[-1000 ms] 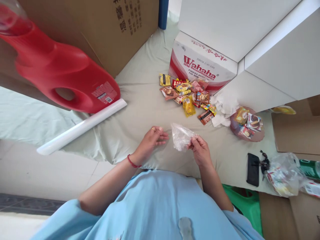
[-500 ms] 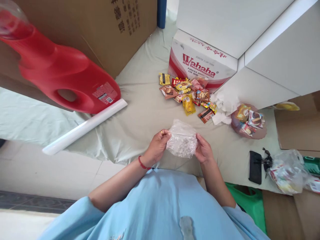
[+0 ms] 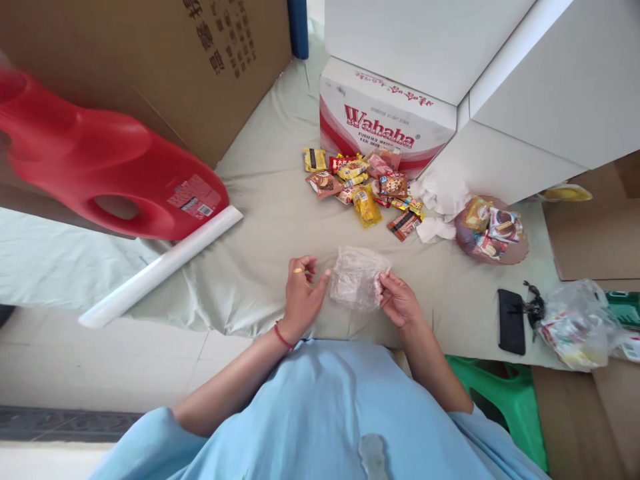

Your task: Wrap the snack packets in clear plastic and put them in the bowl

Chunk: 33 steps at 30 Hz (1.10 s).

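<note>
Clear plastic bag [image 3: 356,279] is held between both hands, low over the pale green sheet [image 3: 260,220], right in front of the torso. It sits near the snack pile [image 3: 361,190] without touching it.

Right hand [image 3: 399,301]: grip is clamped on the bag's right edge, thumb over fingers. Left hand [image 3: 300,293]: fingers curled, thumb tip at the bag's left edge. I can't tell whether that grip is actually pinching film or only touching it.

The step looks like working the crumpled bag open or flat. My take:
- anchor with the right pinch and let the left do the separating
- rub the two layers between thumb and forefinger, don't pull, since thin film stretches and tears
- keep it above the sheet so it doesn't snag

Orientation: the bag is bunched and wider than tall, with its long axis running roughly left-right from hand to hand. The film is too crumpled to show which edge is the mouth.
</note>
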Available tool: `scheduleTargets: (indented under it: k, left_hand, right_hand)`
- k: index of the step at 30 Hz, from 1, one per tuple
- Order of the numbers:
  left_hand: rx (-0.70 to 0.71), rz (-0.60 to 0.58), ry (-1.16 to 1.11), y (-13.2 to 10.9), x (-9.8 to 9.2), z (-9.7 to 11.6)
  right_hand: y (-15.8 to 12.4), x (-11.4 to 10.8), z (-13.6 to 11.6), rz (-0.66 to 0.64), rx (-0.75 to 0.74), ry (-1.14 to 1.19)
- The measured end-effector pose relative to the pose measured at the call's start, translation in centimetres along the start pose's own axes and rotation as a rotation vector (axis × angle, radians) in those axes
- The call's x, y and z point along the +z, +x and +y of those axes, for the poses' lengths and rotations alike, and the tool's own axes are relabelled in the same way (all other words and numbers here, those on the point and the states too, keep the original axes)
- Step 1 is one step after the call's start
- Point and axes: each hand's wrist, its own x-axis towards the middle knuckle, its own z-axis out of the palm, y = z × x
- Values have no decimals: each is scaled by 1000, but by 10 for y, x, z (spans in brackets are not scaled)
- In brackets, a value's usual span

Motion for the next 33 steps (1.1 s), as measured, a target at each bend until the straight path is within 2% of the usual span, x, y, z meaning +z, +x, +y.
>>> scheduleTargets:
  k: [1, 3, 5, 6, 11, 16, 20, 26, 29, 33]
  left_hand:
    - [103, -41, 46, -4, -1, 4]
    - [229, -233, 66, -12, 0, 14]
    - [216, -397, 46, -18, 8, 23]
    - [176, -431, 47, -19, 14, 26]
    - [51, -441, 65, -11, 36, 23]
    - [-100, -492, -116, -2, 30, 10]
    - [-196, -442, -211, 0, 20, 5]
    - [-425, -201, -580, 10, 2, -1]
    - [-491, -107, -713, 16, -9, -4]
    - [-500, -118, -816, 20, -15, -3]
  right_hand:
    - [-1, 2, 0, -7, 1, -12]
    - [-3, 7, 0, -19, -1, -43]
    - [-6, 14, 0, -22, -20, -81]
    - [-7, 18, 0, -22, -34, -106]
    - [-15, 27, 0, -28, -103, -308]
    - [-17, 21, -8, 38, -147, -438]
    - [-14, 13, -15, 72, -146, -428]
    - [-15, -4, -30, 63, -199, -441]
    - [-17, -17, -33, 84, -195, -495]
    - [-17, -25, -28, 112, -141, -475]
